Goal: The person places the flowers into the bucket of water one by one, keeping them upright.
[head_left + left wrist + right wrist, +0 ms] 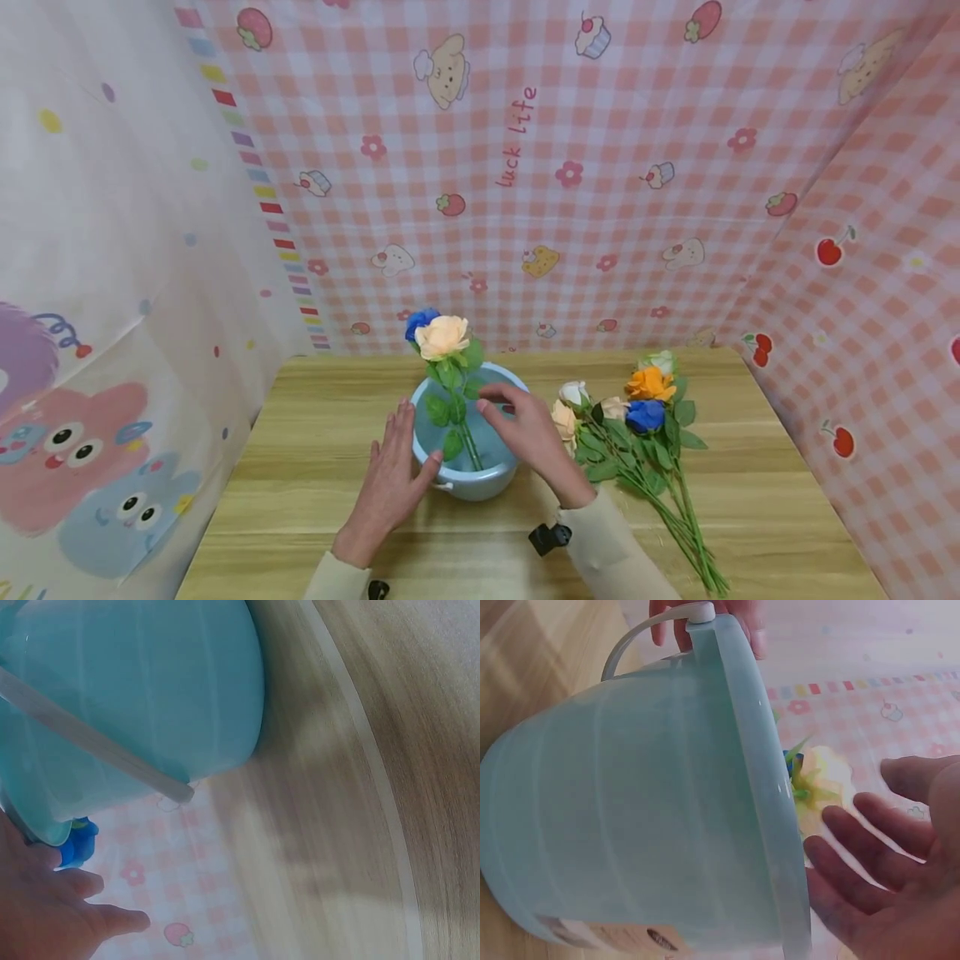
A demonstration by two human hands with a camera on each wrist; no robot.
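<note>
A light blue plastic bucket (480, 486) stands on the table with a peach rose (442, 337) and a blue rose (422, 322) inside. Their green stems lean on the far left side and the blooms rise above the rim. My left hand (386, 483) rests against the bucket's left rim, fingers extended. Over the right rim hovers my right hand (531, 429), its fingers loosely bent and holding nothing. The right wrist view shows those fingers (870, 855) spread beside the rim, near the peach rose (821, 784). Part of the blue rose (81, 841) shows past the bucket in the left wrist view.
To the right of the bucket lies a pile of roses: an orange one (651, 384), a blue one (646, 415), plus white and peach blooms. Their stems (686, 529) point toward the near right. A white handle (97, 742) hangs along the bucket's side. Patterned cloth (525, 225) surrounds the wooden table.
</note>
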